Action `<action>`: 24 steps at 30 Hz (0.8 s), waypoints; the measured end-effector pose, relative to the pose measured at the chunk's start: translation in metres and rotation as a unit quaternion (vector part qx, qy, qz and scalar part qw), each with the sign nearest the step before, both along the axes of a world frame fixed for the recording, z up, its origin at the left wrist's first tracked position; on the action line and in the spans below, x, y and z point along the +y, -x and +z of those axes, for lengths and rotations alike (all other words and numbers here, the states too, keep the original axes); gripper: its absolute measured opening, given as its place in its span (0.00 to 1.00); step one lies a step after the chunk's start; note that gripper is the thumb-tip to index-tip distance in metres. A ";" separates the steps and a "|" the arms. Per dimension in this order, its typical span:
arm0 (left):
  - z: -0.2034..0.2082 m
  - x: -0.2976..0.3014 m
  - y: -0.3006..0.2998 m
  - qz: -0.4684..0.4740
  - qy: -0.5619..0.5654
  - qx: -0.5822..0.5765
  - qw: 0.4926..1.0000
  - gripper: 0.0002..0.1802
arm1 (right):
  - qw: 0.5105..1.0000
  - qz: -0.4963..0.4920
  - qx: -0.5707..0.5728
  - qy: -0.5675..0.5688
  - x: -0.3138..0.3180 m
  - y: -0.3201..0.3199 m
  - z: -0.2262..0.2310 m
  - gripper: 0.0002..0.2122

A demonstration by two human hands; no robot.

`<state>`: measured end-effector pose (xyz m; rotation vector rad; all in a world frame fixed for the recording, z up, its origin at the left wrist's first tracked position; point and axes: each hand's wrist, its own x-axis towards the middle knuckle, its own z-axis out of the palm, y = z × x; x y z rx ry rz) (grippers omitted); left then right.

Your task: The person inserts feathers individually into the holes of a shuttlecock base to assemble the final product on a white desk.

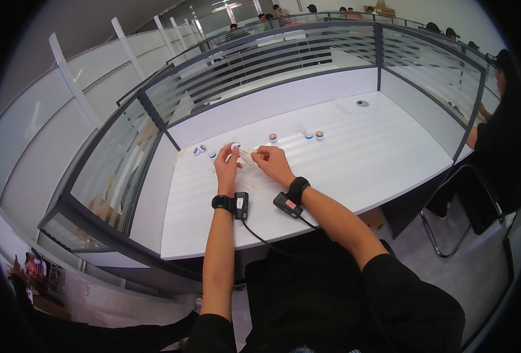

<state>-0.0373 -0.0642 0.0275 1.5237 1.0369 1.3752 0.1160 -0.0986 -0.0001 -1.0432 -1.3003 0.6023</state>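
Observation:
Over the far left part of the white desk, both my hands are raised close together. My left hand (227, 167) is closed, pinching a small round white-and-blue container (235, 146) between thumb and fingers. Thin white sticks (245, 152), which look like cotton swabs, stretch from beside that container toward my right hand (274, 163). Its thumb and fingertips are closed on the sticks' right ends. A few similar sticks seem to lie on the desk below my hands, too faint to tell clearly.
More small containers stand on the desk (354, 170): a blue-and-white group (196, 151) left of my hands, one with an orange-brown top (273, 137) beyond them, and a pair (319, 135) farther right. Low partitions (272, 97) enclose the desk. A person in black (503, 123) sits at right.

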 end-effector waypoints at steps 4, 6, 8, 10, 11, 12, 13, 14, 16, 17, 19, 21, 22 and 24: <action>-0.003 0.002 0.006 -0.012 -0.008 -0.007 1.000 0.22 | 1.000 -0.001 0.007 -0.019 -0.001 0.003 0.001 0.12; -0.003 0.003 0.005 -0.019 -0.009 -0.006 1.000 0.22 | 1.000 -0.003 0.010 -0.027 0.000 0.002 0.001 0.12; -0.003 0.002 0.003 -0.023 -0.002 -0.002 1.000 0.21 | 1.000 0.004 0.019 -0.019 0.001 -0.001 -0.002 0.12; -0.003 0.002 0.003 -0.029 -0.008 -0.008 1.000 0.21 | 1.000 0.006 0.016 -0.021 0.001 -0.001 -0.002 0.12; -0.003 0.003 0.005 -0.034 -0.015 -0.014 0.999 0.21 | 1.000 0.008 0.013 -0.023 0.001 -0.001 -0.001 0.11; -0.003 0.003 0.005 -0.033 -0.015 -0.014 0.999 0.21 | 1.000 0.009 0.013 -0.023 0.000 0.000 0.000 0.11; -0.004 0.002 0.005 -0.032 -0.011 -0.009 0.999 0.21 | 1.000 0.013 0.018 -0.021 -0.002 -0.001 0.001 0.11; -0.003 0.002 0.004 -0.031 -0.008 -0.003 0.999 0.21 | 0.999 0.017 0.024 -0.019 -0.003 -0.001 0.002 0.11; -0.002 0.002 0.004 -0.034 -0.011 0.001 0.999 0.21 | 1.000 0.015 0.009 -0.020 -0.005 -0.004 0.005 0.11; -0.001 0.002 0.004 -0.037 -0.015 0.006 0.999 0.21 | 1.000 0.012 -0.005 -0.022 -0.005 -0.005 0.005 0.11; -0.002 0.002 0.004 -0.029 -0.020 0.005 0.999 0.20 | 1.000 0.000 -0.021 -0.020 -0.005 -0.004 0.005 0.11; -0.005 0.002 0.003 -0.017 -0.026 0.004 1.000 0.19 | 0.999 -0.009 -0.036 -0.020 -0.003 -0.003 0.003 0.11; -0.008 0.005 0.002 -0.015 -0.021 0.013 1.000 0.20 | 0.998 -0.030 -0.043 -0.026 -0.002 -0.004 0.002 0.11; -0.011 0.005 -0.002 -0.005 -0.013 0.021 1.000 0.20 | 0.997 -0.043 -0.051 -0.030 0.000 -0.005 -0.001 0.11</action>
